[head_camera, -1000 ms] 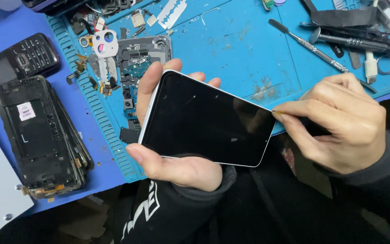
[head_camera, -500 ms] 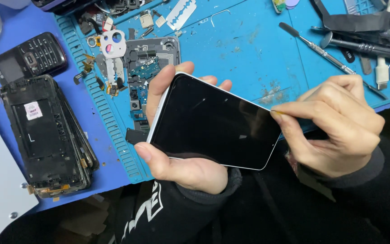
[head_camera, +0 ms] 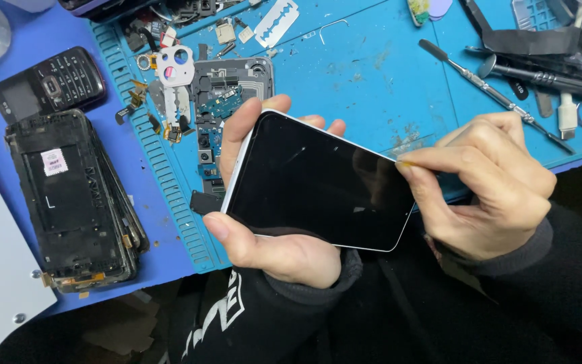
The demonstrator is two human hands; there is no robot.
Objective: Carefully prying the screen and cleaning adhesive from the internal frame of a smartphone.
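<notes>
My left hand [head_camera: 274, 249] cradles a white-framed smartphone [head_camera: 318, 182] with a dark screen, thumb along its near edge and fingertips showing above its far edge. My right hand [head_camera: 490, 185] pinches a small thin pick against the phone's right corner, where the screen meets the frame. The pick is almost hidden by my fingers, only a yellowish tip shows. The phone is held above the blue work mat [head_camera: 365, 74], tilted toward me.
A stack of black phone frames [head_camera: 69, 199] and a black keypad phone [head_camera: 48, 84] lie on the left. Small parts, a camera bezel and an opened phone back [head_camera: 227, 87] sit behind the phone. A razor blade [head_camera: 276, 21], metal spudger [head_camera: 490, 91] and tweezers lie at the back right.
The view has shifted slightly, so the phone and both hands sit a little further right. My grip on the phone and the pick at its right corner look the same.
</notes>
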